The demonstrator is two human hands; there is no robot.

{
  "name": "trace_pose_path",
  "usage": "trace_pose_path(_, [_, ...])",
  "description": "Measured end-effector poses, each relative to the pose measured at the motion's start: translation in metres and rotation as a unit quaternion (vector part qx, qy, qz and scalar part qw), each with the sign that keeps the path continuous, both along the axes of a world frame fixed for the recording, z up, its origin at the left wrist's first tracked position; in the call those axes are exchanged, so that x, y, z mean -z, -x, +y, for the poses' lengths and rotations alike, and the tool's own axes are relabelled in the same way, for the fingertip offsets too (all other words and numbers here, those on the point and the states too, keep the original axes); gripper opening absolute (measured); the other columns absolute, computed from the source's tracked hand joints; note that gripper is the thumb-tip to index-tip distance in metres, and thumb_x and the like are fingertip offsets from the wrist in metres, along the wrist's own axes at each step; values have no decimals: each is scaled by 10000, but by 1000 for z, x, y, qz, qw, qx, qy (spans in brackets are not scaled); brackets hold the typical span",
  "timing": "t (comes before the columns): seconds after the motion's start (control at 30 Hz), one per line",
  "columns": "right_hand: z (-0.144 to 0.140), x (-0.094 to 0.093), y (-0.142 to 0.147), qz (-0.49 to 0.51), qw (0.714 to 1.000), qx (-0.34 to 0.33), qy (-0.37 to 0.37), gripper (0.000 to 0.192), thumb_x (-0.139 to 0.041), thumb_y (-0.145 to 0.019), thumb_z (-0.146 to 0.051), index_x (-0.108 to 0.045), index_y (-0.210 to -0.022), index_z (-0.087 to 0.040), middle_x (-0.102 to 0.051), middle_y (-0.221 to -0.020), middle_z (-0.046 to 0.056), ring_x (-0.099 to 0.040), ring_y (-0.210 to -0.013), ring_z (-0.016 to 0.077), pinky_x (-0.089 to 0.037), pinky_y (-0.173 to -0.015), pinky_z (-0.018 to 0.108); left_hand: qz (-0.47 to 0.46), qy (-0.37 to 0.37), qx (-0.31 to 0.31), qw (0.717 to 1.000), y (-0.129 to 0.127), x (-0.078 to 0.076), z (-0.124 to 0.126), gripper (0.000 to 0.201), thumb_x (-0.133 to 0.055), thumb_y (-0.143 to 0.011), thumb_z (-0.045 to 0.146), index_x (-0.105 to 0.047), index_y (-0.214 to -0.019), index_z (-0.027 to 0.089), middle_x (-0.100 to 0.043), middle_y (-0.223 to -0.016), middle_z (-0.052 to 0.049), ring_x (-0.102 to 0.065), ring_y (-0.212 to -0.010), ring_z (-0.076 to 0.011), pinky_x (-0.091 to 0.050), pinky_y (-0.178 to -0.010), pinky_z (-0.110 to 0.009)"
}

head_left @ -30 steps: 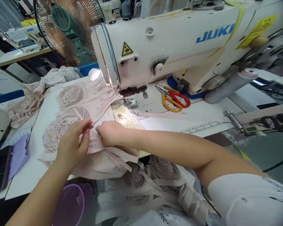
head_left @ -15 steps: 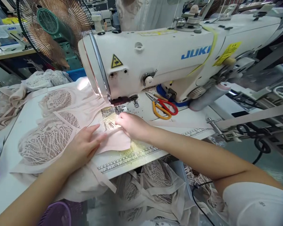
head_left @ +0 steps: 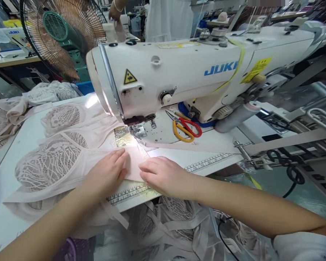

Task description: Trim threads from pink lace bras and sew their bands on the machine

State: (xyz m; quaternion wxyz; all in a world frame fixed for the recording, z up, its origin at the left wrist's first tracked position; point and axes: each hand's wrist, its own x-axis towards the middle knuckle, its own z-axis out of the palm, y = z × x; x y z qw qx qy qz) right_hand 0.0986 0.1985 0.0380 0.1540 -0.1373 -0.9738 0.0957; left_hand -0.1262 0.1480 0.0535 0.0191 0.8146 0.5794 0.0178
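A pale pink bra with lace cups lies across the sewing machine table, its plain end band reaching under the needle area of the white JUKI sewing machine. My left hand rests flat on the band, fingers extended and close together. At the band's right edge, my right hand has its curled fingers closed on the cloth; the thumb is hidden. A narrow pink strip runs from the needle area toward a metal guide on the right.
Scissors with red and yellow handles lie beside the machine bed. A thread cone leans at the right. More lace garments hang below the table edge, and others are piled at the left. A fan stands behind.
My right hand has moved back from the needle toward the table's front edge. My left hand has shifted right and flattened on the band. A person's hand appears behind the machine.
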Motion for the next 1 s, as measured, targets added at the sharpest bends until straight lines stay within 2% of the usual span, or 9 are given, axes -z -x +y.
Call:
trace_pose_path(0.1, [0,1,-4,16,1000,8,6,165,-478,-894,-201,-612,-960,-132,-635,-1058,108,-554,-973,207,-426,-807,340,63,-32,-13,997,-5,2,12,522,-308,-938,418,-503,-1267,64,-496,-1355,-182,-473,-1214,-306,-423,-994,-442])
trace_pose_path(0.3, [1,4,-6,13,999,26,12,227,-509,-875,-243,-598,-1041,-116,-605,-1174,131,-533,-1089,257,-441,-873,385,147,-19,-81,986,-22,-7,33,497,-359,-924,447,-498,-1289,140,-580,-1158,-146,-551,-951,-305,-471,-751,-402])
trace_pose_path(0.47, [-1,7,-5,19,999,31,-1,289,-479,-888,-256,-571,-1114,-99,-566,-1245,171,-491,-1171,282,-418,-929,428,145,-24,-96,984,-26,-8,43,502,-357,-922,470,-497,-1288,156,-570,-1132,-142,-537,-972,-302,-445,-749,-386])
trace_pose_path(0.63, [2,7,-1,13,999,36,11,289,-464,-900,-275,-581,-1086,-88,-551,-1254,185,-479,-1186,289,-417,-950,432,127,-39,-97,986,-24,-6,53,462,-398,-905,467,-550,-1209,154,-574,-1111,-152,-548,-967,-297,-446,-734,-378])
trace_pose_path(0.7, [2,6,0,10,999,39,16,295,-459,-902,-279,-583,-1087,-85,-547,-1260,186,-475,-1190,287,-416,-960,434,113,-41,-89,989,-21,-4,56,452,-414,-899,467,-570,-1173,143,-571,-1149,-156,-549,-982,-299,-454,-755,-390])
trace_pose_path(0.87, [-1,3,-2,-10,998,49,29,299,-467,-901,-276,-582,-1100,-84,-535,-1285,186,-455,-1226,283,-402,-994,445,67,-41,-10,997,-12,1,58,476,-397,-918,397,-538,-1226,63,-546,-1297,-164,-523,-1078,-318,-445,-868,-445])
trace_pose_path(1.0, [-7,0,-6,-23,998,45,31,300,-482,-897,-262,-581,-1111,-76,-539,-1285,197,-466,-1226,281,-407,-1000,447,59,-32,14,998,-6,0,56,476,-383,-922,387,-540,-1245,74,-542,-1332,-132,-530,-1072,-315,-448,-869,-448])
